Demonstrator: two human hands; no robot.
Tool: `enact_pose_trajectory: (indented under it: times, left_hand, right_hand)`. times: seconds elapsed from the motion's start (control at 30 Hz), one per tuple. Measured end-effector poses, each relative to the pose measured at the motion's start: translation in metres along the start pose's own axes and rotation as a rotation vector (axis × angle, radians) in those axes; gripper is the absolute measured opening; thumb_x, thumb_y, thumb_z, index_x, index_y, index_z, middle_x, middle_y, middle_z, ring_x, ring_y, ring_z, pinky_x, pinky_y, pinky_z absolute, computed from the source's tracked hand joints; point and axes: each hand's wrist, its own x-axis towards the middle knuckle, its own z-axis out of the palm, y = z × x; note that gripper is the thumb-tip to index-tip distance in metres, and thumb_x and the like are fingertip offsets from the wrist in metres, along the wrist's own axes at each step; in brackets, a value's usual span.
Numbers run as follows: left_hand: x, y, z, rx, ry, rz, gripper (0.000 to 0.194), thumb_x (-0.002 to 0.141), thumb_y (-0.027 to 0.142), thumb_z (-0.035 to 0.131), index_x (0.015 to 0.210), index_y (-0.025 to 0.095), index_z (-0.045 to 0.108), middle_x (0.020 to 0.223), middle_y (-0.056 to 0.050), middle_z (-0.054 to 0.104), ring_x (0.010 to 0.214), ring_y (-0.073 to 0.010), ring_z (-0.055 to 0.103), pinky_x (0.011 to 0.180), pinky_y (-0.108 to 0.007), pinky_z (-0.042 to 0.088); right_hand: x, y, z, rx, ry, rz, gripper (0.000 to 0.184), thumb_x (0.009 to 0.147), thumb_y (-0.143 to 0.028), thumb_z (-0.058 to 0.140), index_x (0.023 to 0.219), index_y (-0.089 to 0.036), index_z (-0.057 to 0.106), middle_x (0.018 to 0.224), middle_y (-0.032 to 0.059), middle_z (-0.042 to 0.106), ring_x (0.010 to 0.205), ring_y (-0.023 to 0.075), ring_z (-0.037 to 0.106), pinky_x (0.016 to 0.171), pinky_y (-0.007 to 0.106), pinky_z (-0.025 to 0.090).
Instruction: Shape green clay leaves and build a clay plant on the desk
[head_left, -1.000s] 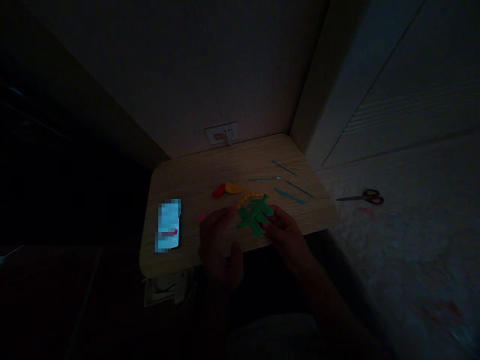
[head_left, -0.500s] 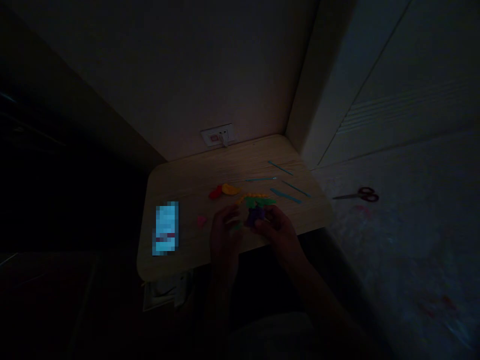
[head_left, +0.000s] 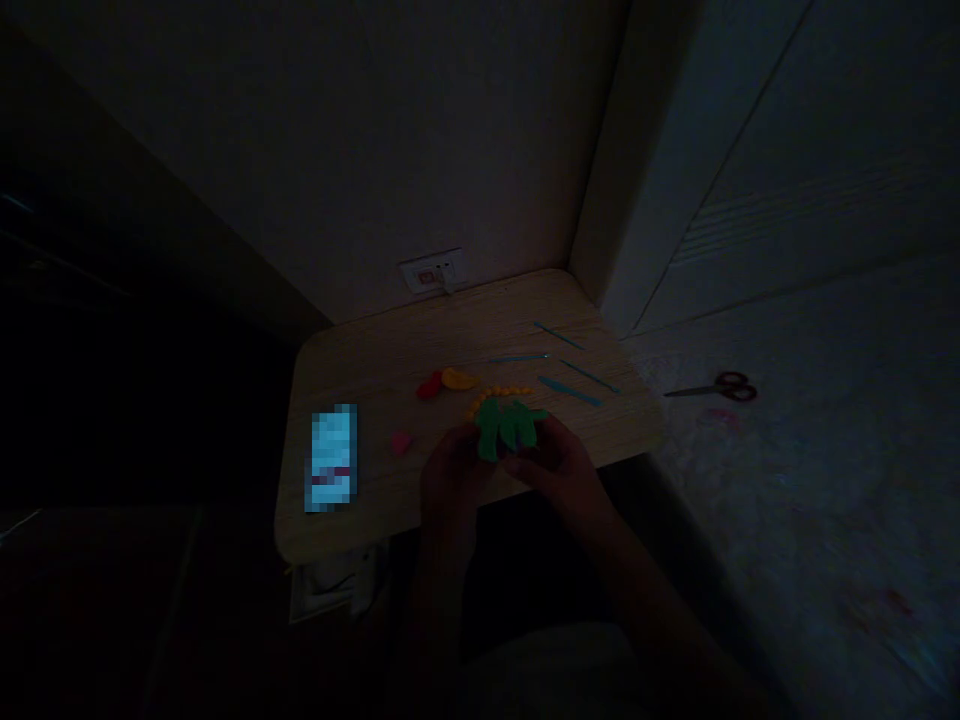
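Observation:
Over the near part of the small table [head_left: 352, 365], my right hand [head_left: 561, 462] pinches the right side of a green, leaf-like piece [head_left: 489, 428] with several lobes, which looks like modelling clay. My left hand [head_left: 451, 478] closes on its left side, with the fingertips partly hidden. A little dark purple shows beneath the lobes. Just behind lies a curved row of yellow balls [head_left: 501, 391]. Farther left are a red lump [head_left: 430, 385] and a yellow-orange lump [head_left: 459, 379], touching each other. A pink lump [head_left: 401, 442] sits left of my left hand.
Several thin teal tools, among them a flat blade-like one [head_left: 570, 391], lie on the table's right side. A lit phone [head_left: 332, 458] is at the left. Scissors [head_left: 731, 387] rest on a pale surface to the right. A wall socket [head_left: 433, 271] holds a plug. The room is dim.
The green piece was tipped so its purple side showed, then turned back with the green lobes facing me. My left hand, apart from it earlier, has come in to its left side.

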Motion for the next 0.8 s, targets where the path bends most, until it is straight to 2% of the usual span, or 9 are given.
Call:
enact_pose_trajectory:
  times: [0.1, 0.17, 0.27, 0.37, 0.47, 0.67, 0.8]
  left_hand:
    - [0.005, -0.002, -0.005, 0.016, 0.019, 0.064, 0.042, 0.064, 0.036, 0.098, 0.099, 0.020, 0.081, 0.101, -0.008, 0.084, 0.091, -0.0236, 0.080, 0.081, -0.032, 0.064]
    - [0.008, -0.005, -0.007, 0.026, 0.036, 0.090, 0.044, 0.063, 0.040, 0.097, 0.099, 0.020, 0.081, 0.100, -0.009, 0.084, 0.090, -0.0239, 0.080, 0.078, -0.032, 0.064]
    - [0.009, -0.004, -0.007, 0.079, 0.047, 0.097, 0.042, 0.064, 0.041, 0.095, 0.096, 0.018, 0.080, 0.097, -0.009, 0.083, 0.089, -0.0241, 0.080, 0.078, -0.032, 0.065]
    - [0.006, 0.002, -0.004, 0.155, 0.025, 0.101, 0.038, 0.066, 0.037, 0.094, 0.095, 0.018, 0.079, 0.098, -0.009, 0.083, 0.091, -0.0247, 0.080, 0.084, -0.035, 0.065]
    - [0.002, 0.006, -0.001, 0.175, 0.029, 0.101, 0.034, 0.068, 0.032, 0.093, 0.095, 0.018, 0.079, 0.097, -0.008, 0.083, 0.091, -0.0237, 0.080, 0.086, -0.035, 0.065]
    - [0.001, 0.001, 0.003, 0.054, 0.057, 0.025, 0.036, 0.061, 0.029, 0.096, 0.090, 0.018, 0.078, 0.094, -0.008, 0.084, 0.088, -0.0239, 0.080, 0.083, -0.036, 0.064]
    - [0.002, -0.005, 0.003, -0.018, 0.054, -0.008, 0.037, 0.065, 0.032, 0.095, 0.095, 0.018, 0.079, 0.093, -0.007, 0.084, 0.080, -0.0191, 0.077, 0.076, -0.030, 0.061]
  right_hand:
    - [0.001, -0.009, -0.016, -0.040, -0.067, -0.075, 0.052, 0.075, -0.033, 0.093, 0.121, -0.033, 0.069, 0.113, 0.0029, 0.072, 0.101, 0.0218, 0.069, 0.084, 0.034, 0.058]
    - [0.003, -0.018, -0.025, -0.091, -0.051, -0.157, 0.045, 0.081, -0.034, 0.089, 0.122, -0.033, 0.069, 0.111, 0.0029, 0.071, 0.096, 0.0208, 0.067, 0.082, 0.034, 0.058]
    - [0.005, -0.032, -0.030, -0.323, 0.003, -0.357, 0.033, 0.091, -0.031, 0.080, 0.123, -0.035, 0.071, 0.120, 0.0049, 0.069, 0.102, 0.0226, 0.066, 0.084, 0.037, 0.057]
    - [0.007, -0.041, -0.026, -0.595, -0.096, -0.508, 0.034, 0.097, -0.028, 0.072, 0.130, -0.036, 0.074, 0.129, 0.0086, 0.067, 0.120, 0.0287, 0.063, 0.099, 0.047, 0.056]
    - [0.008, -0.041, -0.023, -0.687, -0.165, -0.549, 0.036, 0.101, -0.027, 0.067, 0.135, -0.037, 0.074, 0.131, 0.0096, 0.065, 0.122, 0.0292, 0.065, 0.108, 0.051, 0.053]
    - [0.008, -0.030, -0.025, -0.717, -0.182, -0.550, 0.047, 0.103, -0.027, 0.065, 0.149, -0.039, 0.064, 0.135, 0.0104, 0.064, 0.130, 0.0299, 0.062, 0.113, 0.053, 0.051]
    - [0.006, -0.029, -0.024, -0.778, -0.152, -0.567, 0.050, 0.103, -0.028, 0.064, 0.152, -0.038, 0.061, 0.135, 0.0110, 0.064, 0.129, 0.0309, 0.061, 0.113, 0.054, 0.050]
